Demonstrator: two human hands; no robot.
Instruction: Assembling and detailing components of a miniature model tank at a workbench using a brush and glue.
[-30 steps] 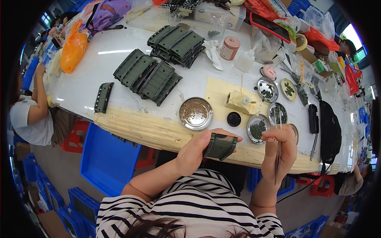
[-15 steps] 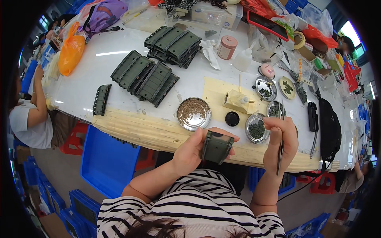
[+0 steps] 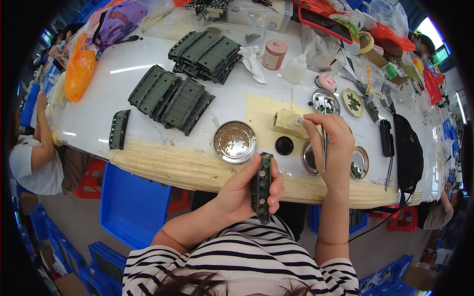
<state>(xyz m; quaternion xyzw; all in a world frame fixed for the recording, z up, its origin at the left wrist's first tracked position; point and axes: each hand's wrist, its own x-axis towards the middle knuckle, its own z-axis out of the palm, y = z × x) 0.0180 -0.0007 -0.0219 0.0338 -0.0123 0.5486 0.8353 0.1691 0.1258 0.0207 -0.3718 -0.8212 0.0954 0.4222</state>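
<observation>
My left hand is closed around a dark green curved plastic piece, turned so its studded narrow side faces up. In my right hand metal tweezers are tucked against the palm. The thumb and forefinger of that hand meet at a small white cap or tip on the masking-taped block; whether they grip it firmly is hard to see. Under the right hand lies a round metal dish of dark green bits, partly hidden. Left of the block, another metal dish holds small brown pieces.
Stacks of green curved pieces lie left of centre, with one single piece near the table edge. A black round lid sits before the block. A black pouch is at right. A blue tray is below the table.
My right hand has moved left and forward to the taped block, tweezers still held. My left hand has turned the green piece from its broad face to its narrow side.
</observation>
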